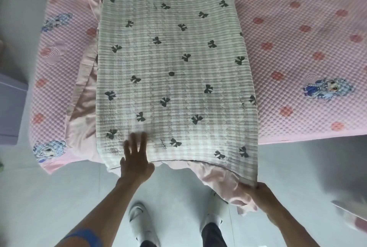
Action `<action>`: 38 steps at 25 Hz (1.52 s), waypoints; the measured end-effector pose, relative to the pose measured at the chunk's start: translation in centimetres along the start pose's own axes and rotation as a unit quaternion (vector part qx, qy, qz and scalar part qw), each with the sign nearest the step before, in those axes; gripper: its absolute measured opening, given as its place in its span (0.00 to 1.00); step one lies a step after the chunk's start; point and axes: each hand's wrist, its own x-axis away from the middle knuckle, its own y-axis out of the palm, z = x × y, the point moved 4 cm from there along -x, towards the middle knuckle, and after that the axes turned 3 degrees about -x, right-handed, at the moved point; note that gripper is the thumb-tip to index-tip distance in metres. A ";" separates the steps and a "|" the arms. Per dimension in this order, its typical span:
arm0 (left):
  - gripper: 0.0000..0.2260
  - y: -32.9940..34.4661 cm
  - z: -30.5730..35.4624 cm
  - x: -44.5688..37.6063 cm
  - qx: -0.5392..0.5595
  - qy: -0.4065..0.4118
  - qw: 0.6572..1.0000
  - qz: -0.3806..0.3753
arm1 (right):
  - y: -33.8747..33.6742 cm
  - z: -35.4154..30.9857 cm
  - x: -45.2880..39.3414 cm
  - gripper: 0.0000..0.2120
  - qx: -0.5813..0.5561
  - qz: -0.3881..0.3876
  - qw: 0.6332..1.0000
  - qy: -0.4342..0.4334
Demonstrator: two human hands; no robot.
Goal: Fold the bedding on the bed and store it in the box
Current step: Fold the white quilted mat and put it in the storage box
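Head view: left hand [136, 162] flat, fingers spread on quilt [174, 68]; right hand [262, 191] pinches corner. Keep edge under fingertips pinned, pull corner taut w/ right before next fold.

Ribbed quilted cloth blanket [174, 68]; dimpled pink cloth sheet [297, 48]; glossy floor [59, 197]

One folded quilt [174, 72] with dark bows lies on one pink bed sheet [297, 48]. Two hands show, the left hand [135, 159] and right hand [262, 193], plus two white shoes [141, 221].
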 end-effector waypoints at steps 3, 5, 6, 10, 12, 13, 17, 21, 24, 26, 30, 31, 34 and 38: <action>0.42 -0.5 2.4 3.2 -0.026 0.006 0.999 -0.017 | 0.1 -2.4 3.7 0.21 -0.030 -0.020 0.998 -0.048; 0.41 -0.9 5.0 5.6 -0.041 0.067 0.996 -0.039 | -0.4 -6.1 6.3 0.21 -0.109 -0.048 0.990 -0.071; 0.44 -1.4 6.5 6.9 -0.027 0.102 0.993 -0.058 | -0.8 -8.8 7.3 0.21 -0.164 -0.073 0.980 -0.090; 0.63 -4.0 11.5 10.8 0.081 0.100 0.989 -0.074 | -2.2 -22.1 11.2 0.18 -0.342 -0.171 0.916 -0.120; 0.60 -5.8 11.5 9.4 0.126 0.004 0.992 0.017 | -2.6 -28.1 11.6 0.15 -0.416 -0.220 0.873 -0.129; 0.55 -6.9 10.8 8.2 0.132 -0.050 0.987 0.080 | -2.8 -30.4 11.1 0.14 -0.441 -0.236 0.854 -0.144; 0.14 -11.4 5.2 0.6 0.132 -0.148 0.965 0.174 | -3.3 -36.6 6.3 0.06 -0.480 -0.186 0.839 -0.176; 0.05 -20.1 3.1 -6.8 0.077 -0.052 0.990 0.106 | -2.1 -39.5 0.0 0.11 -0.488 -0.110 0.856 -0.128; 0.18 -28.8 3.7 -15.2 0.028 0.058 0.998 0.023 | -3.4 -44.8 -3.2 0.09 -0.514 -0.056 0.843 -0.146; 0.21 -33.8 4.6 -19.7 -0.052 0.059 0.989 0.124 | -3.9 -48.2 -5.0 0.08 -0.507 -0.024 0.848 -0.153; 0.29 -31.4 7.1 -21.1 -0.137 0.134 0.971 0.145 | -2.7 -49.2 -7.2 0.20 -0.099 0.154 0.964 -0.194; 0.32 -29.3 6.9 -21.2 -0.154 0.148 0.971 0.107 | -1.8 -48.9 -7.7 0.23 0.055 0.152 0.963 -0.215; 0.31 -27.2 5.3 -23.3 -0.159 0.136 0.970 0.121 | -0.1 -48.1 -10.7 0.29 0.341 0.122 0.889 -0.279; 0.09 -30.1 7.0 -26.2 -0.147 0.286 0.938 0.128 | -0.8 -51.3 -12.6 0.30 0.475 0.158 0.797 -0.337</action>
